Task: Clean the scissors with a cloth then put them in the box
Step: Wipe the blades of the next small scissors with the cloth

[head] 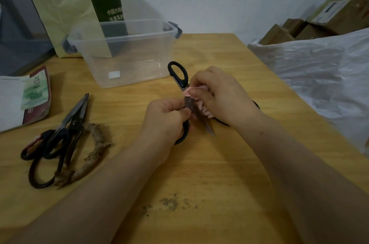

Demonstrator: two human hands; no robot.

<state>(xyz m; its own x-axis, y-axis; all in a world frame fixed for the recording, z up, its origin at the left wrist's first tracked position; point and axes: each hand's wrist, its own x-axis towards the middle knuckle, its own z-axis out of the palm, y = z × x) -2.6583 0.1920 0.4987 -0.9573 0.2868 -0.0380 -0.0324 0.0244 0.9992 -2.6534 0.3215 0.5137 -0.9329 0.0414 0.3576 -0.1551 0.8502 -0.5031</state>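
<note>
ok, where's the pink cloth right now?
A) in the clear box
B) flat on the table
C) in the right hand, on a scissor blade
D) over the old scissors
C: the right hand pinches the pink cloth against a blade of the black-handled scissors, held by the left hand.

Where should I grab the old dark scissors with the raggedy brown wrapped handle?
Grip the old dark scissors by the brown cloth-wrapped handle loop, coming from the near right side. The closed blades point away toward the clear plastic box. That loop lies free, while the other handles overlap a second pair.
</note>
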